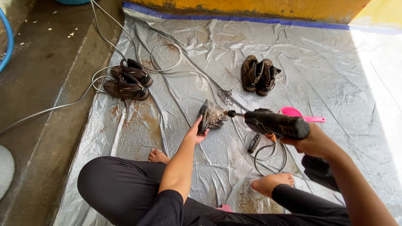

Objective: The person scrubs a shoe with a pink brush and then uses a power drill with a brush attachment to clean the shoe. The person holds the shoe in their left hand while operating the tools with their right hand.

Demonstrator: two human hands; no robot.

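One wide silver tarp [326,79], crinkled and rust-stained, covers the floor below a yellow wall [251,7]; a grey hose [167,69] loops across it. Two pairs of brown boots stand on it: one pair [127,80] at the tarp's left edge, the other [258,75] further back, well apart.

The person sits barefoot in black trousers, and the step in hand looks like spray-washing a single boot [210,116]. It stands tipped on the tarp between the feet and the far pair, wet and muddy. The left hand [196,133] props it from below, fingers curled on its edge. The right hand [312,142] is wrapped tight around a black spray gun [274,123], its nozzle just beside the boot. Behind the gun lies a pink scoop [299,114]. Judging by the mud, turning the boot to reach unwashed sides seems due next.
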